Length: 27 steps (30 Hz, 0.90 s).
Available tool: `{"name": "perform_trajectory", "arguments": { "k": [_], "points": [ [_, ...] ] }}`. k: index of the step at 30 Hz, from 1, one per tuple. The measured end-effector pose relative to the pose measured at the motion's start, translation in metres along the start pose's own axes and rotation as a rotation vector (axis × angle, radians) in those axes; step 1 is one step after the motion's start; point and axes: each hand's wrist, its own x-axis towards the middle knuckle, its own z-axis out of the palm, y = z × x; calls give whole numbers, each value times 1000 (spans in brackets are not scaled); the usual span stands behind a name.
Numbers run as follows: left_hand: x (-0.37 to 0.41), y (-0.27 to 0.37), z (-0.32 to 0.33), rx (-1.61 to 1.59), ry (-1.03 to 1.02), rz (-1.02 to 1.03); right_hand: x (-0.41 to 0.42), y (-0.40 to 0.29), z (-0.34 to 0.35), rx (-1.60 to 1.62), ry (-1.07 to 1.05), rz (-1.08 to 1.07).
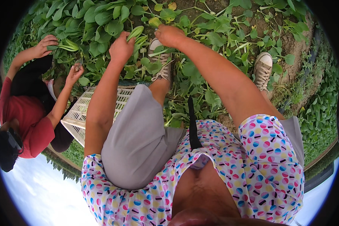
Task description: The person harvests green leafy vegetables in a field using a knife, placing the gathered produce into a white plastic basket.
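My left hand (122,48) is closed around a head of bok choy (135,33), its pale green stalks pointing to the right and its dark leaves spreading to the left. To the right of it, my right hand (169,35) has its fingers closed at a yellowing leaf (154,22). A small shiny bit shows at those fingertips, too small to make out. Both hands are low over the bed, just beyond my left canvas shoe (161,60). Loose leaves and stalks lie on and around that shoe.
A white slatted plastic crate (83,103) stands by my left leg. On the left, a co-worker in a red shirt (31,121) holds bok choy (68,45) and a small tool (78,67). Cut leaves (214,38) litter the soil. My right shoe (263,70) is near a soil ridge (298,56).
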Motion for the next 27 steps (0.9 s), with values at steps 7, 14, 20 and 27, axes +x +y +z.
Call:
{"name": "perform_trajectory", "arguments": {
  "k": [7, 14, 20, 27],
  "points": [
    [5, -30, -10, -799, -102, -23, -30, 18, 6, 658, -40, 29],
    [4, 2, 0, -45, -255, -23, -28, 20, 11, 357, -131, 85],
    [0, -16, 20, 22, -294, -67, -32, 5, 8, 12, -70, -22],
    [5, -35, 32, -213, -309, -93, 4, 6, -4, -62, -362, 45]
  ]
}}
